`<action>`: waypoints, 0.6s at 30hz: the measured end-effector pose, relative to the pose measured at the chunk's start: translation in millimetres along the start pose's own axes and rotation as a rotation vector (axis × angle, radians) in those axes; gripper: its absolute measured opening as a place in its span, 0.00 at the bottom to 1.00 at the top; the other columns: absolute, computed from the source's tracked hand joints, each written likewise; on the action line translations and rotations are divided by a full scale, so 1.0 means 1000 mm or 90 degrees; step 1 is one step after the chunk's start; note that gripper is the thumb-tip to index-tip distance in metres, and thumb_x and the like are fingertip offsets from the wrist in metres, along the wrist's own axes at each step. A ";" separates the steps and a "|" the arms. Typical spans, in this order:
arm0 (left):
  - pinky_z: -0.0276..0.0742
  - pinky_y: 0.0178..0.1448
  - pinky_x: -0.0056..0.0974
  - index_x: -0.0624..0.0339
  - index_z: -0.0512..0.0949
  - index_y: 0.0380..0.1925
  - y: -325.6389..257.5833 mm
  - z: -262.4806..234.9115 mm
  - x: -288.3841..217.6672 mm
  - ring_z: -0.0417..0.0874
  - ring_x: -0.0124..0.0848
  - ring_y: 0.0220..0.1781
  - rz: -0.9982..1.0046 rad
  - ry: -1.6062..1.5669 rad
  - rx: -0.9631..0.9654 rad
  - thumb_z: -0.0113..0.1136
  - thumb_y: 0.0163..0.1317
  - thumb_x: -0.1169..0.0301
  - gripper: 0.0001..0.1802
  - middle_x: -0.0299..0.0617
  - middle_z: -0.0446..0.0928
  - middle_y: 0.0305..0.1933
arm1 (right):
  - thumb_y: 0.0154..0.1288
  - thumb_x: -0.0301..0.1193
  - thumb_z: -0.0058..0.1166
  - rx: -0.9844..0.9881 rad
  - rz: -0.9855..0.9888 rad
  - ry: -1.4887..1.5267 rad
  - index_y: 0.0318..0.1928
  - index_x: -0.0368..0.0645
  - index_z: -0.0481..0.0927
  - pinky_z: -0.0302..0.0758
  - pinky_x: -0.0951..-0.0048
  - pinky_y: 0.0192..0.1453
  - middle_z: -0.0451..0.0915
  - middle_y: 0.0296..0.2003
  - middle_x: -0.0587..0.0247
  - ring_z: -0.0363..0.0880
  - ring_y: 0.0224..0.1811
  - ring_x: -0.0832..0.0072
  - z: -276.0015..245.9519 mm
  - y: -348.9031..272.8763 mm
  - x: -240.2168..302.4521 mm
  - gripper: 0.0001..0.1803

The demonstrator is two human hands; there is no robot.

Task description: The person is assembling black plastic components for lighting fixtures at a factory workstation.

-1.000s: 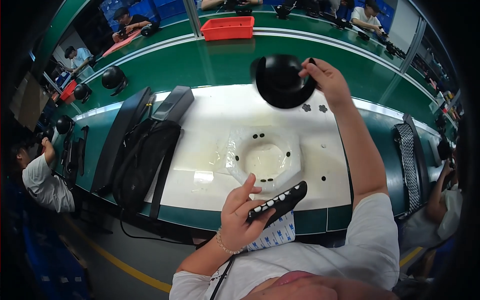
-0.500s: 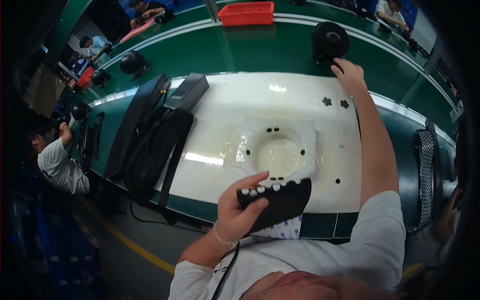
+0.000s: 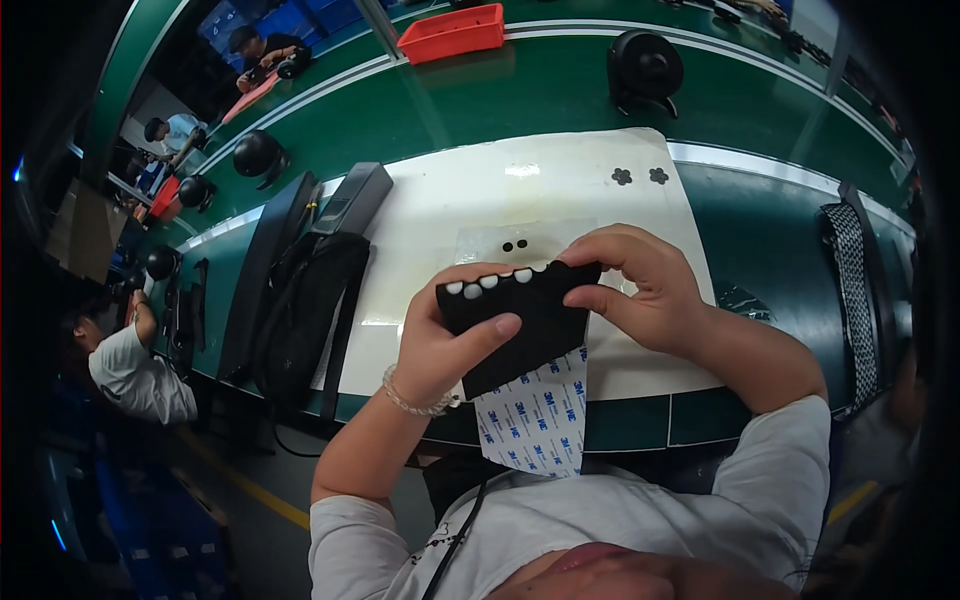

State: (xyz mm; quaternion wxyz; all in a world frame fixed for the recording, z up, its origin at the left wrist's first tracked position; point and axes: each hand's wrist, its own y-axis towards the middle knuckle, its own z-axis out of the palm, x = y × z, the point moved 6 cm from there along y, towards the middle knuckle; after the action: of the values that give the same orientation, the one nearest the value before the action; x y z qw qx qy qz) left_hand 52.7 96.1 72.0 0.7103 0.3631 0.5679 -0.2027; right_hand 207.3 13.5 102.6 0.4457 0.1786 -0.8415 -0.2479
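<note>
Both hands on the black sheet (image 3: 520,325), held above the near edge of the white mat (image 3: 480,200). Left hand (image 3: 440,340) grips its left end, thumb across the front. Right hand (image 3: 640,290) pinches the top right corner. White backing paper (image 3: 535,420) hangs below.

Green workbench (image 3: 560,95) with white mat (image 3: 480,200) (grey floor (image 3: 250,520), yellow line (image 3: 240,480)).

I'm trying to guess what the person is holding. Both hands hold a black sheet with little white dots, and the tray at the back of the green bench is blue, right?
Nearly. The head view shows the tray is red. Both the left hand and right hand do hold the black sheet.
</note>
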 end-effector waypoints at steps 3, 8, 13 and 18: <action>0.73 0.46 0.30 0.65 0.75 0.40 0.011 0.002 0.007 0.77 0.26 0.42 -0.070 -0.023 0.007 0.63 0.50 0.77 0.15 0.42 0.77 0.42 | 0.52 0.28 0.60 -0.005 0.059 0.029 0.46 0.42 0.74 0.74 0.75 0.44 0.77 0.40 0.61 0.77 0.39 0.72 0.004 -0.002 -0.017 0.19; 0.73 0.38 0.26 0.66 0.77 0.37 0.000 -0.008 0.025 0.77 0.22 0.33 -0.138 -0.024 -0.066 0.64 0.51 0.77 0.12 0.37 0.78 0.32 | 0.51 0.29 0.62 -0.029 0.148 0.214 0.47 0.42 0.75 0.75 0.77 0.44 0.78 0.39 0.61 0.78 0.37 0.75 0.010 -0.004 -0.039 0.20; 0.71 0.35 0.25 0.68 0.77 0.35 -0.001 -0.015 0.030 0.76 0.21 0.31 -0.109 0.026 -0.061 0.63 0.51 0.78 0.10 0.37 0.78 0.29 | 0.52 0.27 0.62 0.017 0.264 0.233 0.44 0.39 0.77 0.75 0.79 0.44 0.79 0.37 0.60 0.78 0.37 0.78 0.017 -0.006 -0.048 0.17; 0.69 0.31 0.29 0.66 0.77 0.33 0.002 -0.014 0.026 0.75 0.26 0.28 0.003 0.124 0.036 0.63 0.48 0.82 0.10 0.41 0.76 0.27 | 0.52 0.20 0.59 0.065 0.417 0.418 0.43 0.35 0.76 0.75 0.78 0.46 0.77 0.39 0.60 0.77 0.40 0.77 0.026 -0.009 -0.052 0.16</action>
State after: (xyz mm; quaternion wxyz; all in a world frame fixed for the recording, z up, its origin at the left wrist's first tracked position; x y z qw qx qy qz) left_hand 52.0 111.3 47.0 0.6417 0.4027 0.6273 -0.1805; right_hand 213.9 40.0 50.8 0.7341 -0.0058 -0.6788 0.0171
